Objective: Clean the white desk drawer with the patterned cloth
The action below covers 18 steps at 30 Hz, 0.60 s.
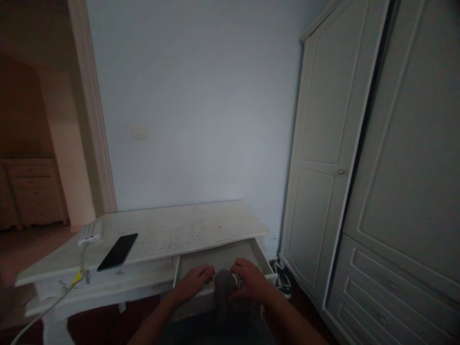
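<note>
Open drawer [215,256] is offering a way in from above!
The tabletop [201,221] is overhanging its back, the grey bundle [222,286] and right hand [248,281] are crowding its front, the wardrobe [319,143] is walling off the right.

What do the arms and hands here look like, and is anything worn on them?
They are a person's. The left hand and right hand are ungloved. The left forearm and right forearm taper toward the wrists and show no sleeves within the picture. In this dim light, no watch, band, cable or marking can be made out.
</note>
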Available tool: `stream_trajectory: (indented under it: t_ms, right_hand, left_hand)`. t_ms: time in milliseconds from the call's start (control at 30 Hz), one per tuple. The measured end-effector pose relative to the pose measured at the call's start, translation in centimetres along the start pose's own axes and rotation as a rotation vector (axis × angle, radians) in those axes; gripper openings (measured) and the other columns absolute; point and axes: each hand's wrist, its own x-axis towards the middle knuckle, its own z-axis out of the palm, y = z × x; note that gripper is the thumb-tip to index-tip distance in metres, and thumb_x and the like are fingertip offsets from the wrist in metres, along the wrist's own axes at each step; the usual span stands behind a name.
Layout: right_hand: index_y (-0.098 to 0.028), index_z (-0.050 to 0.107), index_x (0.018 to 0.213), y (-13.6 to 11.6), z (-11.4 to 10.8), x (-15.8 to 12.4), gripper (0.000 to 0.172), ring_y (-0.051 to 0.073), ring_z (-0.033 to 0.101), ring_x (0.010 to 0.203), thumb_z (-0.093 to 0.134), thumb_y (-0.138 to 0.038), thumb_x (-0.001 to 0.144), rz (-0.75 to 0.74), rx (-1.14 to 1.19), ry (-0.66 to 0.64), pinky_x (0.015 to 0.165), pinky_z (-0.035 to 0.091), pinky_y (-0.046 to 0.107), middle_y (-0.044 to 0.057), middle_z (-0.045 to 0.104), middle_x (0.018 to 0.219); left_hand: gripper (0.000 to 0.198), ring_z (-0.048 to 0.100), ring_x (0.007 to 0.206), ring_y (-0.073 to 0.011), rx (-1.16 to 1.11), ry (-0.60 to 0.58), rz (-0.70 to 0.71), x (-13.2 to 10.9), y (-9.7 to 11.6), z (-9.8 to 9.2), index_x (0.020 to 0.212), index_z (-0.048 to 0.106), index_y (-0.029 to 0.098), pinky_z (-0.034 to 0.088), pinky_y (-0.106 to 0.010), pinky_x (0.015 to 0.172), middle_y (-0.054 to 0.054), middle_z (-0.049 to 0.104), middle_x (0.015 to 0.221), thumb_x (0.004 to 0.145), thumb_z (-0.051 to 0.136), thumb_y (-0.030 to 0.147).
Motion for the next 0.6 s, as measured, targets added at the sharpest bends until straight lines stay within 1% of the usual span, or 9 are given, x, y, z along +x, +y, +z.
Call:
stream_trajectory:
  t_ms: [133, 200, 233, 300, 400, 433, 500, 567, 600]
  right_hand:
    - [-0.022, 0.073, 0.11, 4.3, -3.1, -2.7, 0.066, 0.028, 0.062, 0.107, 0.094, -0.063, 0.063, 0.06, 0.029, -0.015, 0.088, 0.046, 0.034, 0.006, 0.066, 0.113]
    - [-0.022, 0.072, 0.11, 5.2, -3.6, -3.3, 0.069, 0.028, 0.062, 0.106, 0.095, -0.064, 0.061, 0.082, 0.026, 0.001, 0.089, 0.045, 0.034, 0.006, 0.066, 0.112]
    - [-0.022, 0.072, 0.111, 5.0, -3.4, -3.2, 0.071, 0.028, 0.063, 0.105, 0.095, -0.066, 0.059, 0.085, 0.015, 0.008, 0.089, 0.045, 0.034, 0.005, 0.067, 0.112]
    - [-0.023, 0.072, 0.11, 3.6, -2.3, -2.2, 0.076, 0.028, 0.063, 0.104, 0.094, -0.072, 0.057, 0.076, -0.016, 0.017, 0.09, 0.046, 0.035, 0.006, 0.069, 0.111]
    - [-0.023, 0.072, 0.116, -0.8, 0.4, 0.8, 0.079, 0.03, 0.064, 0.105, 0.086, -0.08, 0.063, 0.015, -0.034, 0.017, 0.093, 0.047, 0.039, 0.008, 0.071, 0.113]
    - [-0.024, 0.071, 0.121, -2.6, 1.4, 1.9, 0.079, 0.031, 0.064, 0.108, 0.084, -0.079, 0.066, -0.021, -0.024, 0.015, 0.096, 0.048, 0.041, 0.009, 0.071, 0.116]
    - [-0.025, 0.066, 0.136, -5.7, 3.1, 3.9, 0.089, 0.035, 0.064, 0.117, 0.085, -0.077, 0.066, -0.077, 0.003, 0.017, 0.103, 0.047, 0.045, 0.011, 0.071, 0.127]
    - [-0.025, 0.06, 0.145, -7.8, 4.3, 5.3, 0.098, 0.038, 0.062, 0.123, 0.087, -0.074, 0.065, -0.107, 0.03, 0.024, 0.108, 0.046, 0.048, 0.014, 0.068, 0.137]
    - [-0.024, 0.058, 0.148, -8.4, 4.7, 5.6, 0.101, 0.038, 0.061, 0.125, 0.088, -0.073, 0.065, -0.118, 0.04, 0.03, 0.11, 0.045, 0.049, 0.015, 0.066, 0.141]
  left_hand:
    - [0.079, 0.071, 0.103, -0.0276, -0.029, -0.029, -0.026, 0.1, -0.4, -0.1, 0.108, 0.071, 0.018, 0.055, -0.039, 0.088, -0.013, 0.078, 0.11, 0.091, 0.029, 0.083]
    - [0.08, 0.071, 0.103, -0.0273, -0.037, -0.028, -0.029, 0.3, -0.3, 0.2, 0.111, 0.071, 0.018, 0.055, -0.038, 0.086, -0.012, 0.078, 0.11, 0.092, 0.027, 0.083]
    - [0.08, 0.071, 0.102, -0.027, -0.039, -0.023, -0.024, 0.3, -0.2, 0.3, 0.112, 0.07, 0.019, 0.055, -0.038, 0.087, -0.012, 0.078, 0.11, 0.092, 0.027, 0.082]
    - [0.076, 0.07, 0.103, -0.0264, -0.034, -0.011, 0.003, 0.3, 0.2, 0.7, 0.109, 0.071, 0.019, 0.054, -0.039, 0.092, -0.01, 0.078, 0.109, 0.094, 0.028, 0.081]
    - [0.065, 0.068, 0.107, -0.0262, 0.021, 0.042, 0.088, 0.1, 0.8, 1.2, 0.106, 0.072, 0.022, 0.05, -0.038, 0.102, -0.008, 0.078, 0.111, 0.097, 0.036, 0.076]
    - [0.062, 0.068, 0.109, -0.0263, 0.036, 0.077, 0.115, -0.1, 0.8, 1.3, 0.107, 0.072, 0.023, 0.049, -0.038, 0.104, -0.007, 0.078, 0.113, 0.098, 0.039, 0.074]
    - [0.057, 0.068, 0.11, -0.0262, 0.036, 0.183, 0.15, -0.5, 0.6, 1.2, 0.108, 0.072, 0.024, 0.049, -0.037, 0.105, -0.007, 0.078, 0.113, 0.099, 0.041, 0.07]
    - [0.055, 0.069, 0.109, -0.0267, 0.005, 0.301, 0.163, -0.8, 0.1, 0.9, 0.104, 0.073, 0.023, 0.05, -0.037, 0.104, -0.007, 0.078, 0.11, 0.099, 0.043, 0.069]
    - [0.055, 0.069, 0.108, -0.0272, -0.008, 0.351, 0.164, -1.0, -0.1, 0.7, 0.101, 0.073, 0.023, 0.05, -0.037, 0.102, -0.008, 0.078, 0.107, 0.099, 0.044, 0.069]
